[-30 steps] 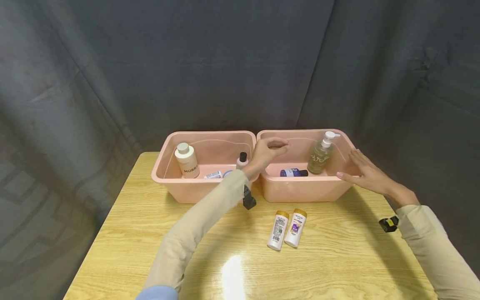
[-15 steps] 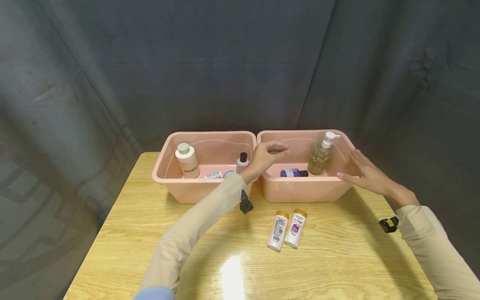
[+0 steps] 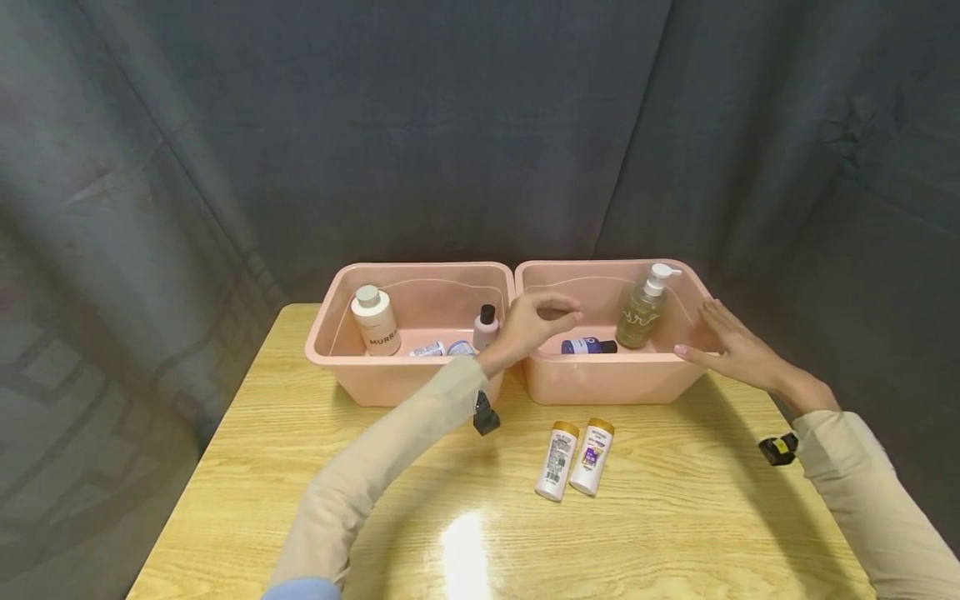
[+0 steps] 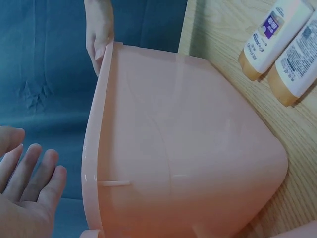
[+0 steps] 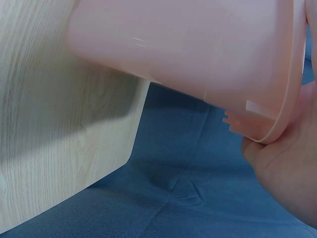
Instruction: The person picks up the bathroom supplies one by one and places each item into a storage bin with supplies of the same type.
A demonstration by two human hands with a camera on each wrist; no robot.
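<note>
My left hand (image 3: pixel 528 327) hovers over the inner rim of the right pink bin (image 3: pixel 600 379), its fingers loosely curved and holding nothing. In the left wrist view the left hand (image 4: pixel 32 191) has its fingers apart beside that bin's wall. My right hand (image 3: pixel 738 346) rests on the bin's right rim, fingers straight along it and thumb spread toward the front. The right wrist view has the right hand (image 5: pixel 292 153) against the rim. Inside this bin, a blue bottle (image 3: pixel 581 346) lies flat and a clear pump bottle (image 3: pixel 640 317) stands at the right.
The left pink bin (image 3: pixel 408 383) holds a white bottle (image 3: pixel 375 321), a small white tube (image 3: pixel 427 349), a blue-and-white item (image 3: pixel 461 347) and a black-capped bottle (image 3: pixel 485 331). Two gold-capped white bottles (image 3: pixel 557 462) lie on the wooden table (image 3: pixel 675 500) in front. A dark curtain (image 3: pixel 450 125) hangs behind.
My left hand has drawn slightly down toward me, with its forearm shifting left, and its thumb and fingers are a little further apart. The right hand stays where it was.
</note>
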